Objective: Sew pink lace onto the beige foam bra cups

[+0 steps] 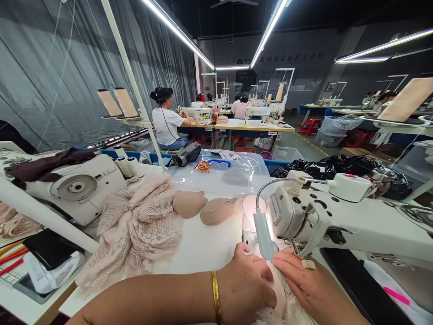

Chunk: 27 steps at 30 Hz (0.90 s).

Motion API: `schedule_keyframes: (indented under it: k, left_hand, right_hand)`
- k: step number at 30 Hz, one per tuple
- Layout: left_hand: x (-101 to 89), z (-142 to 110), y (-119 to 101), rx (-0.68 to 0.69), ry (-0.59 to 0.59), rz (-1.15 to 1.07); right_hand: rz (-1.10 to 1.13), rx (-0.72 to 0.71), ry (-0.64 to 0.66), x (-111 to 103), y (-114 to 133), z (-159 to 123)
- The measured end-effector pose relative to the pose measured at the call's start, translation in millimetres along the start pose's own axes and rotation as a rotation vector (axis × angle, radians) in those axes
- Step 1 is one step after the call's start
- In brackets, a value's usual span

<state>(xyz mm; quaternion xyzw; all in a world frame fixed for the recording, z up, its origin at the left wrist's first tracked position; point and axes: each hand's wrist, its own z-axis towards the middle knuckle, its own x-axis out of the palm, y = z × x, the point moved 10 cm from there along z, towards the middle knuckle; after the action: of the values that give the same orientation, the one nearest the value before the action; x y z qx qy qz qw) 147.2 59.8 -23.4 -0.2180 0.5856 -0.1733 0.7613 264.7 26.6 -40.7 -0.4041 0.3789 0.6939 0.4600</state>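
Left hand point(248, 282): fingers partly curled over a beige fabric piece point(279, 289) with lace at its near edge; whether it pinches the cloth cannot be told. Right hand point(307, 280): fingers extended, close together, laid fairly flat on the same piece. The piece lies beneath the hands, just near of the sewing machine point(304, 207) on the right.

Markings: the machine head bears blue lettering, apparently JUKI, seen at a slant. The black speaker-like case point(186, 155) beyond the worktable carries pale lettering, not safely legible. On the far wall point(287, 58), "YING" reads clearly; the row of Chinese characters after it is faint.

Surroundings: a grey lamp point(263, 232) on a flexible neck hangs before the needle area and blocks it from view. Three molded cups point(189, 204) lie in a row far of the hands, the rightmost partly behind the lamp. A lace heap point(138, 225) occupies the left of the table. Beyond stands a clear plastic box point(233, 176) with a blue handle. Farther left, a co-worker in a white top point(167, 124) sits at another machine.

Cut off: the left-hand machine point(81, 185), at the frame edge; both forearms, at the near edge.
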Motion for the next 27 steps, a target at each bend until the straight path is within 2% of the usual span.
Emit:
schedule_keyframes:
  k: [5,13,20,27]
  left_hand:
    - [3.8,1,6,-0.015,0.056,-0.014]
    - [-11.4,13,15,0.042,0.107,-0.076]
    - [-26.0,25,24,0.145,0.146,0.092]
    - [-32.8,20,12,0.264,0.121,0.150]
  right_hand:
    - [-0.052,0.012,-0.018,0,-1,-2]
    - [-0.136,-0.036,-0.034,0,-1,-2]
    - [-0.068,0.025,-0.034,7,-9,-9]
    - [0.071,-0.097,0.033,-9,18,2]
